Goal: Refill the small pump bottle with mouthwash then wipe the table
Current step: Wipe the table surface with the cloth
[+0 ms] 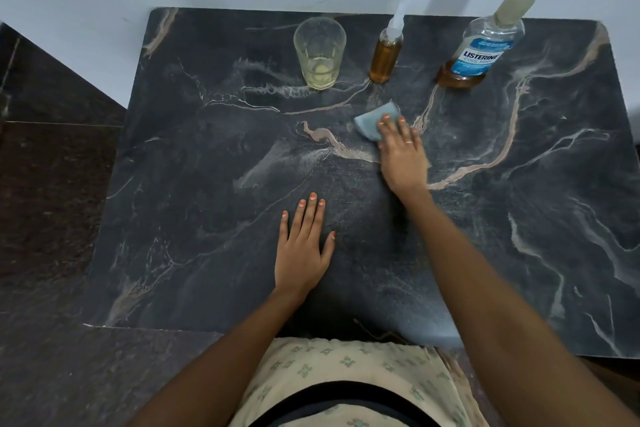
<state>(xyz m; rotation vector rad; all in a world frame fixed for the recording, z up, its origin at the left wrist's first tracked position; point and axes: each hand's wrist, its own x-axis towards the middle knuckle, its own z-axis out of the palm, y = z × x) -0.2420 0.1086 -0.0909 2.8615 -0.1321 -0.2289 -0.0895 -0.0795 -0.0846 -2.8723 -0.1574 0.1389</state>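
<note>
The small pump bottle [383,59] stands upright near the table's far edge, filled with amber liquid and capped by a white pump. To its right stands the Listerine mouthwash bottle [479,48], cap on, with a little amber liquid at its bottom. A pale blue cloth [372,121] lies on the dark marble table [173,166], just in front of the pump bottle. My right hand [401,156] presses flat on the cloth with straight fingers. Nearer to me, my left hand [303,250] rests flat on the bare table, fingers straight, holding nothing.
A clear drinking glass [319,54] with a little pale liquid stands left of the pump bottle. A pale wall runs behind the table. Dark stone floor [52,184] lies to the left and below the table's front edge.
</note>
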